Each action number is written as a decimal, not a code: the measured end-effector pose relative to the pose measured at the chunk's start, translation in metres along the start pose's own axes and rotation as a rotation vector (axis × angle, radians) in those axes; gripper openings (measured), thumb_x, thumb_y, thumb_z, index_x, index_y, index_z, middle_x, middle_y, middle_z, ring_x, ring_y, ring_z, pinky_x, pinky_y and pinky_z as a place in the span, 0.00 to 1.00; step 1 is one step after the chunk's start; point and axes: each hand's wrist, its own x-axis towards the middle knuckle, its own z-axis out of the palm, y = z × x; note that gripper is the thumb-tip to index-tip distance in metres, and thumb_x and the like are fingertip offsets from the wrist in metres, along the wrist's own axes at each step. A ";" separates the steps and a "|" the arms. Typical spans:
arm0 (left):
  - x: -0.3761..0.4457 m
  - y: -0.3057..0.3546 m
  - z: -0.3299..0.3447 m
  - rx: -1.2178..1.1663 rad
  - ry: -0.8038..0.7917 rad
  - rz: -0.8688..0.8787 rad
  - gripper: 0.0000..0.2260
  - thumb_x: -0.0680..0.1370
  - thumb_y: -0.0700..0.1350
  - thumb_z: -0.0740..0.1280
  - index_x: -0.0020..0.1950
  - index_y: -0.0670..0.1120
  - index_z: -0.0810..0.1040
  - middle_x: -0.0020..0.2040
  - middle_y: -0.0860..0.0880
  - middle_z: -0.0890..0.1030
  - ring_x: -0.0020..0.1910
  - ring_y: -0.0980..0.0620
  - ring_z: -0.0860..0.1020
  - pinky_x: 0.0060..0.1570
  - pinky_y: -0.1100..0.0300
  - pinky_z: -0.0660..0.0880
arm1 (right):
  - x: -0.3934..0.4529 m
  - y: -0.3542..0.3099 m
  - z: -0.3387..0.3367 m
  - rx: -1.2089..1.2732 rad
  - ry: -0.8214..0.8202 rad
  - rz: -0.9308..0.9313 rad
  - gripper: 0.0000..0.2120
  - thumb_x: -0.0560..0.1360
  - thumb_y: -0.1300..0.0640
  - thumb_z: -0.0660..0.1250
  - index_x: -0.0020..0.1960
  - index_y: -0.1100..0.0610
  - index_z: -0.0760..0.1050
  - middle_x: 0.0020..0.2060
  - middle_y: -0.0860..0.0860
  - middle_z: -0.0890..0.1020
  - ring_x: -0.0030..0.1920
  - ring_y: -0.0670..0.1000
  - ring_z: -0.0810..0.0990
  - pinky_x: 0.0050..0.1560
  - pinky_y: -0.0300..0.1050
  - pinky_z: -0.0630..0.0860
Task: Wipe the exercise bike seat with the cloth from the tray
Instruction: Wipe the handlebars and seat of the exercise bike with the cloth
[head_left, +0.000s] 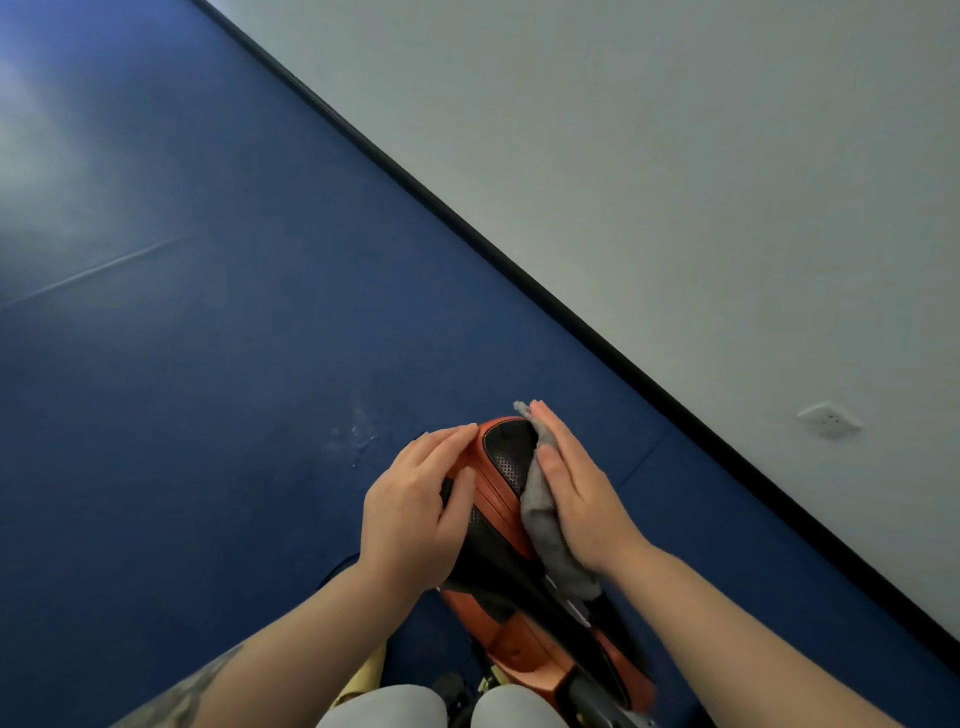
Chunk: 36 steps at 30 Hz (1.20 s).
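I judge wiping step underway. Right hand flat, fingers extended, pressing grey fabric cloth beneath palm against orange-and-black perforated bike seat. Left hand open, bracing seat's opposite flank. Next: sweep cloth toward left hand.

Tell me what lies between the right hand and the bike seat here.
The grey cloth, pressed flat under the right hand against the side of the seat, as the head view shows.

Orange-and-black perforated seat, grey cloth, deep blue floor, white wall.
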 end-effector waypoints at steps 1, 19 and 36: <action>-0.001 0.000 0.000 -0.001 0.000 -0.002 0.17 0.76 0.49 0.59 0.64 0.53 0.74 0.59 0.59 0.78 0.58 0.63 0.72 0.50 0.76 0.63 | 0.001 -0.003 0.002 0.001 0.021 0.030 0.21 0.82 0.50 0.51 0.75 0.44 0.56 0.74 0.38 0.60 0.73 0.33 0.56 0.76 0.44 0.55; -0.002 0.002 -0.001 0.020 0.017 -0.025 0.17 0.77 0.49 0.58 0.65 0.54 0.74 0.59 0.59 0.78 0.55 0.67 0.68 0.47 0.77 0.62 | -0.005 -0.018 0.021 -0.359 0.145 -0.076 0.24 0.82 0.47 0.48 0.78 0.46 0.50 0.77 0.41 0.53 0.76 0.40 0.50 0.74 0.44 0.58; -0.003 0.000 0.000 -0.012 0.013 -0.037 0.17 0.77 0.49 0.56 0.64 0.53 0.74 0.59 0.58 0.78 0.56 0.62 0.73 0.48 0.75 0.63 | 0.006 -0.025 0.026 -0.448 0.156 -0.096 0.22 0.83 0.48 0.48 0.76 0.47 0.58 0.76 0.43 0.59 0.76 0.43 0.53 0.75 0.45 0.55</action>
